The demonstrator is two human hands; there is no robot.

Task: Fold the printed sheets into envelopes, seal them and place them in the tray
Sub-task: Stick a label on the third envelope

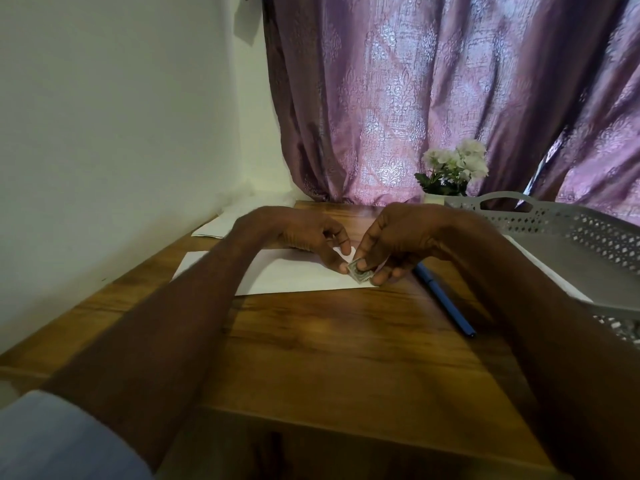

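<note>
Right hand (pixel 391 244): fingers and thumb curled, pinching a small greenish stamp-like piece (pixel 360 271) just above the envelope's right end.
Left hand (pixel 311 237): curled fingertips touch the same piece from the left; whether it grips, I cannot tell.
Envelope (pixel 277 271): white, flat on the table (pixel 329 358), long axis left to right, mid-table.
Tray (pixel 571 251): right edge, beyond the blue pen (pixel 445 299); the right hand is nearer.
Spare sheets (pixel 221 226): far left corner.

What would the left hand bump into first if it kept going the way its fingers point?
Probably the right hand. The left hand points right and slightly down over the white envelope, its fingertips almost at the small stamp the right hand pinches. Depth is hard to judge.
</note>
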